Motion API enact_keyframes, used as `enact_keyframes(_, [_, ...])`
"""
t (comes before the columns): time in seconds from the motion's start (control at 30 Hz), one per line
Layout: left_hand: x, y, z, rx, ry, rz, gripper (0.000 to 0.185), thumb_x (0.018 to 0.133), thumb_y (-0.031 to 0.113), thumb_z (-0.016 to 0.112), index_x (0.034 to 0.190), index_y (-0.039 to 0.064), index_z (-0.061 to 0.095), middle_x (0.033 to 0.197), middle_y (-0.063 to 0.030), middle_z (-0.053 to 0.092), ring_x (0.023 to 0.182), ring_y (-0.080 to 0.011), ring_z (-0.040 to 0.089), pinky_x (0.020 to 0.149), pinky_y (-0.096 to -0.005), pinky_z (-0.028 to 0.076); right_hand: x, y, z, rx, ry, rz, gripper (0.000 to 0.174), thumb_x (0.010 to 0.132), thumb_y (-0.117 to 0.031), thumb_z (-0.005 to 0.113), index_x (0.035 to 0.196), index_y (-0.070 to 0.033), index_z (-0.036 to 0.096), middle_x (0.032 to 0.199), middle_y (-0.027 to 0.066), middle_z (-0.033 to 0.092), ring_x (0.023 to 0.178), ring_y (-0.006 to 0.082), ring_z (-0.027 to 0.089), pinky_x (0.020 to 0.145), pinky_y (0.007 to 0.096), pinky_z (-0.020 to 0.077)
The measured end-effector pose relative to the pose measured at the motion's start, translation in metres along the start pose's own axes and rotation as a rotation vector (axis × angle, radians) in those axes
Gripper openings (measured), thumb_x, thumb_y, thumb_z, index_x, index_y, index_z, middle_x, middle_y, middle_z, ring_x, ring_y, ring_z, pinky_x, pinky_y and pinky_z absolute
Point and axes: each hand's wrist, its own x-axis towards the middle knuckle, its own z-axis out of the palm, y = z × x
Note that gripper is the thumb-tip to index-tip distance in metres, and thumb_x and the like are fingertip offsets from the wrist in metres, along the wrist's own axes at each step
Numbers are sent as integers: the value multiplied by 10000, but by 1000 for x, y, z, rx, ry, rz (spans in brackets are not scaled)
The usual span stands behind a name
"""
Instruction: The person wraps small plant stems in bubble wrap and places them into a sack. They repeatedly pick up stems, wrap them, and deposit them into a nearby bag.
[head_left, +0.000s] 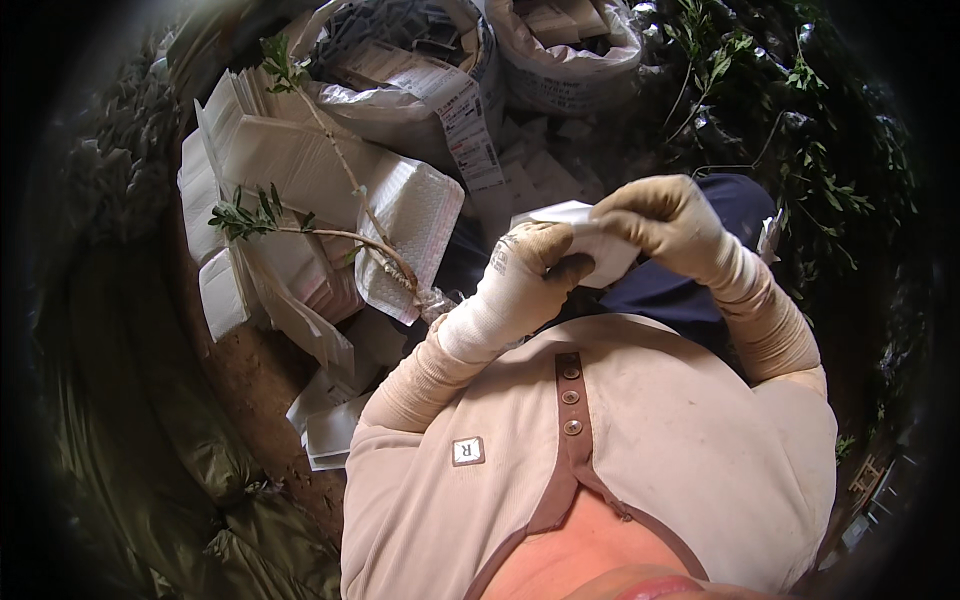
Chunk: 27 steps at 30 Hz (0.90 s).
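In front of my chest, both gloved hands meet at a small folded white sheet (606, 259), perhaps paper or a label. My left hand (536, 259) grips its left side between thumb and fingers. Thumb and fingertips of my right hand (656, 221) pinch its upper right edge. Beside my left forearm, a leafy plant cutting (375, 244) with two stems lies across a bubble mailer (409, 214). Clear plastic wraps the base of the stems (435, 304). A strip of printed labels (471, 139) hangs from a woven sack (390, 124) toward my lap.
White padded mailers (281, 161) are piled at the left on brown ground. A second sack (570, 79) holding boxes stands at the top. Many leafy plants (810, 165) fill the right side. Dark green fabric or sheeting (157, 405) lies along the lower left.
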Motion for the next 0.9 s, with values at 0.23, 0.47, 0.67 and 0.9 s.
enact_keyframes(0.23, [-4,-5,3,-66,-13,-319,345,790,-36,618,1132,-7,582,943,-113,651,871,-132,607,760,-267,486,15,-5,-39,-115,168,18,228,889,-219,643,952,0,651,805,19,661,749,66,583,705,231,498])
enact_keyframes(0.47, [-11,-20,-7,225,-35,-378,522,738,-5,668,1235,-11,509,1031,-209,629,930,-288,635,807,-347,490,16,-14,-73,-181,121,22,245,892,-251,636,921,-10,671,775,30,655,721,81,590,691,248,502])
enact_keyframes(0.67, [28,-18,-11,630,160,70,746,624,198,803,1276,25,483,1165,-194,563,1060,-321,555,928,-423,409,10,-32,-62,-249,74,82,223,886,-227,642,932,-11,673,785,15,654,726,67,580,681,240,499])
enact_keyframes(0.9, [72,-19,-12,-304,-121,-269,213,768,93,724,947,-10,670,880,-32,662,828,-102,586,770,-252,474,3,-35,-65,-135,175,23,231,883,-223,646,923,4,671,768,19,649,707,61,588,667,218,503])
